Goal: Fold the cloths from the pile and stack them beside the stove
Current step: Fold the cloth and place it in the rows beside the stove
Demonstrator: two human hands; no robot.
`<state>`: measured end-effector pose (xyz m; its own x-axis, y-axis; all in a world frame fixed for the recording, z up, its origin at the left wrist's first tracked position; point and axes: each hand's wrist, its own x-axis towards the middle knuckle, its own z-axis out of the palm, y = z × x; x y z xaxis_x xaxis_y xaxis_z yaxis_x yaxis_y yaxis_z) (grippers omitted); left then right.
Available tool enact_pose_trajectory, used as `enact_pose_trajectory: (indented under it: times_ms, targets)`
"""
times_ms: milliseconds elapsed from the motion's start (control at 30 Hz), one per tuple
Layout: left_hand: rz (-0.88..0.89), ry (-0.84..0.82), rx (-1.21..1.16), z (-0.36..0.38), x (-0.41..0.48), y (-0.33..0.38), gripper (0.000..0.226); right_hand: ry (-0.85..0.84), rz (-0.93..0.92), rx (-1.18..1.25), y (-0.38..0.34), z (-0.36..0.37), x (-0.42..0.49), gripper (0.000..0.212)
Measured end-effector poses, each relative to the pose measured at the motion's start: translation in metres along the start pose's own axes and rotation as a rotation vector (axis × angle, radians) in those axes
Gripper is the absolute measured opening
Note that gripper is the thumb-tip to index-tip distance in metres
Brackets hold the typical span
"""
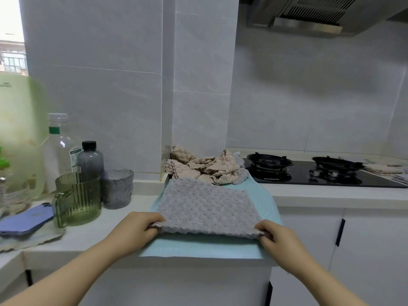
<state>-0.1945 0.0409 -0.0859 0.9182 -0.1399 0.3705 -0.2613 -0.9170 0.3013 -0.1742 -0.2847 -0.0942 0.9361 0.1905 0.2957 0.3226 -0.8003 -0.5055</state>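
A grey textured cloth (207, 206) lies spread flat on a light blue mat (198, 248) on the counter. My left hand (138, 226) pinches its near left corner and my right hand (276, 235) pinches its near right corner, both lifting the near edge slightly. Behind it sits the pile of crumpled beige cloths (203, 167) with some grey cloth at its right. The black gas stove (309, 173) is to the right. Folded cloths (384, 168) lie on the counter past the stove's far right burner.
At the left stand a green ribbed cup (77, 199), a grey glass bowl (117, 188), a dark bottle (90, 157), a clear bottle (58, 149) and a large green jug (19, 133). A purple phone (24, 219) lies near the counter's corner. A range hood (309, 16) hangs above the stove.
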Motion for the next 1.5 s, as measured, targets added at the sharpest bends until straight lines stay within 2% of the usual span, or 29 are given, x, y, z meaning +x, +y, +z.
enact_pose_trajectory:
  times_ms: [100,233,300,367,500,567,667,900,1200,1333,1433,1500]
  targets:
    - [0.011,-0.117,0.025,-0.014,-0.002,0.005,0.018,-0.002,0.038,0.080,0.003,-0.013,-0.001,0.022]
    - [-0.042,-0.314,-0.277,-0.034,0.001,0.015,0.025,-0.065,0.085,0.308,-0.003,-0.030,-0.004,0.026]
    - [-0.094,-0.361,-0.414,-0.041,0.004,0.018,0.008,-0.095,0.120,0.411,-0.008,-0.036,-0.005,0.012]
    - [-0.170,-0.314,-0.518,-0.044,0.007,0.018,0.008,-0.083,0.137,0.418,-0.008,-0.036,-0.003,0.008]
    - [-0.346,-0.127,-0.685,-0.036,0.022,0.010,0.029,0.138,0.190,0.396,-0.004,-0.030,0.014,0.008]
    - [-0.407,-0.043,-0.697,-0.028,0.033,0.009,0.023,0.200,0.207,0.387,-0.006,-0.024,0.028,0.007]
    - [-0.473,0.065,-0.674,-0.012,0.055,0.005,0.019,0.262,0.244,0.393,-0.007,-0.013,0.055,0.011]
    - [-0.509,0.202,-0.296,0.024,0.104,-0.016,0.031,0.335,0.321,0.332,0.004,0.014,0.120,0.012]
    - [-0.490,0.138,0.058,0.055,0.127,-0.027,0.014,0.240,0.346,0.058,0.026,0.047,0.155,0.022]
    - [-0.476,0.102,0.072,0.056,0.128,-0.033,0.015,0.185,0.333,-0.104,0.027,0.052,0.156,0.012]
    - [-0.467,0.089,0.061,0.057,0.129,-0.033,0.022,0.130,0.337,-0.182,0.025,0.051,0.156,0.026]
    - [-0.474,0.076,0.013,0.057,0.129,-0.035,0.025,0.138,0.337,-0.168,0.026,0.050,0.156,0.026]
